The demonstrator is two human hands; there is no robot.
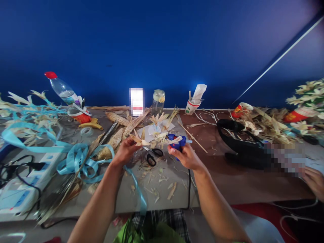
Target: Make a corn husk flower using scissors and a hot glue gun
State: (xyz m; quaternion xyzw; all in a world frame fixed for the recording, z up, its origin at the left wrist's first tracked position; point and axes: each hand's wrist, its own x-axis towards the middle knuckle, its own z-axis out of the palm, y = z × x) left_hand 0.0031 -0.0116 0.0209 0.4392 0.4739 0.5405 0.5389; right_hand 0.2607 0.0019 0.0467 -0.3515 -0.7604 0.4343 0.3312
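My left hand (126, 151) pinches a pale corn husk flower (139, 139) near the middle of the table. Closed around a blue hot glue gun (176, 141) is my right hand (186, 156); a small red light shows on the gun, and its nozzle side faces the flower. A dark cord hangs from it over the table edge. Between and below my hands lie black-handled scissors (152, 157). Just beyond, more husk petals (158, 120) rest on a white sheet (147, 132). Light blue ribbon (136, 189) trails down beside my left wrist.
Tangled blue ribbon (79, 160), a white power strip (19, 189) and dried corn cobs (118, 118) lie on the left. A tilted bottle (62, 88), a glass jar (158, 101) and a paper cup (191, 107) stand along the wall. Another person's hand (315, 180) is far right.
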